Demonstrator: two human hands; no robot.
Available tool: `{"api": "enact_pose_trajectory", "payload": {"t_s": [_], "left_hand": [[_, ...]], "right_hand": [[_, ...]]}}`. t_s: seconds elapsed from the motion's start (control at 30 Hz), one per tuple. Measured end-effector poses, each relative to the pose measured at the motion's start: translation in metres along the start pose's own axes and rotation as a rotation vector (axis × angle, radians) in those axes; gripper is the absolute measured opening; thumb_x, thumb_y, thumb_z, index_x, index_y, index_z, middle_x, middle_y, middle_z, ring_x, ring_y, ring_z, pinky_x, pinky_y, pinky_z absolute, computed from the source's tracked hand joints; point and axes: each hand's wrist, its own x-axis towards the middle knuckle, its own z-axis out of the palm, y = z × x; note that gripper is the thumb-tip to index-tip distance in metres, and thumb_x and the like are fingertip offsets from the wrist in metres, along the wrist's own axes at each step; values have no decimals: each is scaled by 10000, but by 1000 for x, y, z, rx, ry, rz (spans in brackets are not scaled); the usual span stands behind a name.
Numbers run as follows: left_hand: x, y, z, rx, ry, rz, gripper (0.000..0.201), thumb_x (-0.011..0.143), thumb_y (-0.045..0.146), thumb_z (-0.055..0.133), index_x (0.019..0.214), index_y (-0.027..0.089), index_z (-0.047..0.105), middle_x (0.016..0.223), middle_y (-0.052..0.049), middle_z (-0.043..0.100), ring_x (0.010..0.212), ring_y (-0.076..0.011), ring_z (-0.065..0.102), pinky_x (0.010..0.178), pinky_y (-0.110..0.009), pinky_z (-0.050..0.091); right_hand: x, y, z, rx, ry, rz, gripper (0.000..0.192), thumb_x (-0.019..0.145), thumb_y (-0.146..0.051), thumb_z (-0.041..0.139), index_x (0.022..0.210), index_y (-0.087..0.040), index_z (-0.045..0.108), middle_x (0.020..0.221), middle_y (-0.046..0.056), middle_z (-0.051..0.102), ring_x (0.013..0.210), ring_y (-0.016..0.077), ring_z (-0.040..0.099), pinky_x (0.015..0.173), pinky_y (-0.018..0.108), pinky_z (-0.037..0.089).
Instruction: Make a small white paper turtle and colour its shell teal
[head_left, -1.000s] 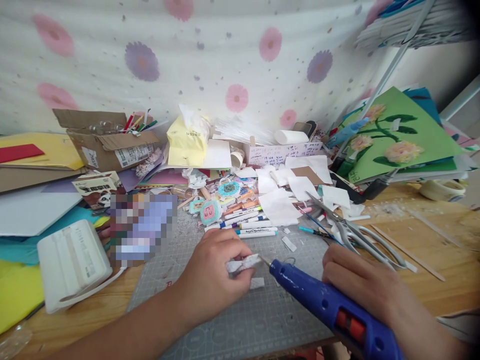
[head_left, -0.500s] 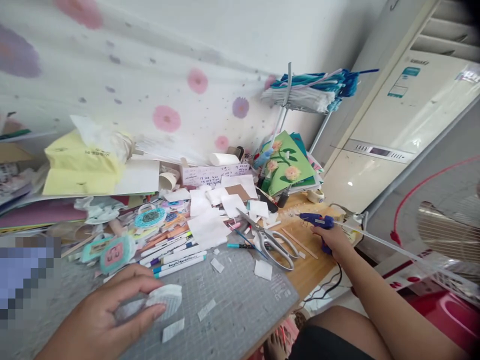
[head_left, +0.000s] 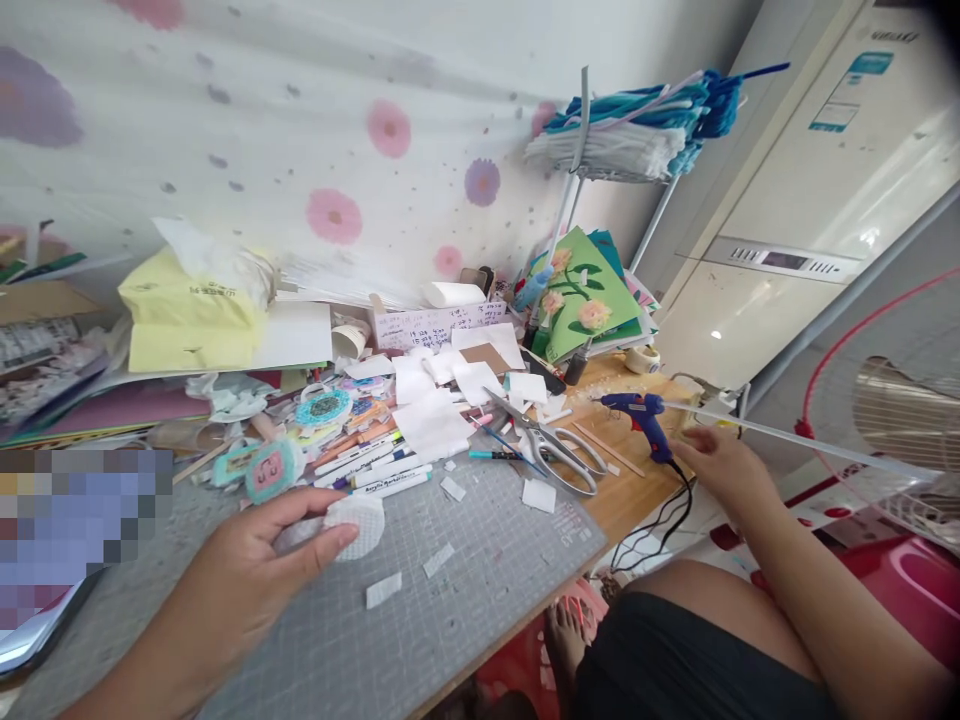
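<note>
Left hand (head_left: 255, 560) low over the grey cutting mat (head_left: 465, 620), fingers (head_left: 330, 545) pinched on a round white mesh piece (head_left: 358, 522) held just above the mat. Right hand (head_left: 720, 465) out past the desk (head_left: 637, 490) edge, fingers loosely spread and holding nothing, just beside the blue glue gun (head_left: 637, 415), which rests on the bare wood with its black cord (head_left: 660, 520) dropping over the edge.

Between the two hands: scissors (head_left: 551, 450) lying open, a thin wooden stick (head_left: 604, 450), white paper scraps (head_left: 538, 495) scattered on the mat, a row of marker pens (head_left: 375, 475) along its far edge. Behind those, loose white sheets (head_left: 431, 420), small crocheted charms (head_left: 322, 408), a yellow tissue pack (head_left: 187, 310), a green card with paper flowers (head_left: 581, 300), a metal rack of blue and white strips (head_left: 622, 135).

Handwritten numbers on a white box (head_left: 439, 322), too small to read; print on the marker barrels and the tissue pack likewise unreadable. Small logo on the white air conditioner (head_left: 810, 200), illegible.

Blurred patch at left edge hiding whatever lies there. Fan (head_left: 900, 420) cut off at right; lap and bare foot under the desk partly seen.
</note>
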Motion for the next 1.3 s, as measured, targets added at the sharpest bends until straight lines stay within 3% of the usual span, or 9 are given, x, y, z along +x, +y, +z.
{"api": "enact_pose_trajectory", "payload": {"t_s": [0.1, 0.23, 0.3, 0.4, 0.53, 0.7, 0.87, 1.1, 1.3], "left_hand": [[-2, -5, 3, -17, -30, 24, 404, 683, 533, 614, 940, 223, 642, 950, 5, 682, 928, -241, 591, 817, -295, 420], [-2, -9, 5, -47, -60, 39, 388, 701, 538, 601, 939, 233, 638, 943, 11, 668, 929, -233, 583, 802, -283, 412], [-2, -7, 5, -60, -62, 28, 389, 698, 540, 604, 933, 232, 639, 930, 12, 664, 909, -227, 586, 794, -279, 412], [-2, -4, 5, -52, -70, 45, 374, 699, 540, 600, 902, 230, 649, 885, 14, 661, 856, -217, 588, 765, -273, 417], [-3, 1, 5, -42, -67, 73, 352, 692, 532, 603, 854, 225, 663, 836, 11, 660, 806, -213, 585, 722, -270, 432], [-3, 2, 4, -49, -46, 73, 336, 684, 509, 614, 856, 227, 677, 854, 4, 677, 835, -226, 599, 758, -292, 447], [-4, 1, 4, -40, -73, 109, 298, 720, 490, 594, 844, 235, 683, 868, -5, 691, 868, -234, 610, 711, -270, 471], [-1, 0, 4, -21, -35, 107, 301, 694, 474, 635, 881, 241, 678, 884, 1, 698, 848, -219, 621, 767, -277, 457], [-1, 2, 2, -66, -14, 139, 305, 714, 462, 632, 914, 235, 668, 953, -4, 689, 928, -227, 606, 837, -308, 435]], "right_hand": [[-40, -9, -15, -37, -122, -119, 187, 761, -376, 594, 721, -198, 633, 604, 56, 636, 558, 246, 604, 545, 387, 461], [-80, -57, -14, 52, -400, -493, 161, 794, -369, 567, 794, -244, 669, 807, 33, 687, 742, 203, 625, 682, 302, 479], [-86, -89, -9, 38, -474, -773, 219, 883, -293, 451, 853, -219, 654, 835, 58, 666, 780, 189, 609, 701, 290, 468], [-81, -130, 7, -56, -459, -900, 219, 899, -233, 429, 913, -201, 645, 916, 70, 643, 885, 185, 590, 785, 276, 446], [-70, -161, 38, -131, -438, -844, 184, 836, -254, 524, 916, -168, 665, 960, 121, 626, 915, 257, 584, 820, 357, 422], [-66, -167, 57, -111, -463, -743, 59, 728, -223, 614, 722, -190, 663, 846, 86, 639, 815, 250, 586, 716, 333, 413], [-62, -160, 55, 114, -470, -598, 92, 723, -226, 594, 672, -219, 671, 733, 25, 642, 695, 195, 564, 637, 298, 382], [-60, -152, 40, 621, -352, -187, 147, 704, -343, 589, 660, -213, 536, 569, -26, 491, 515, 136, 444, 528, 283, 351], [-100, -170, 15, 1084, -493, -28, 285, 780, -436, 538, 664, -234, 374, 574, -88, 285, 450, 84, 308, 501, 248, 382]]}}
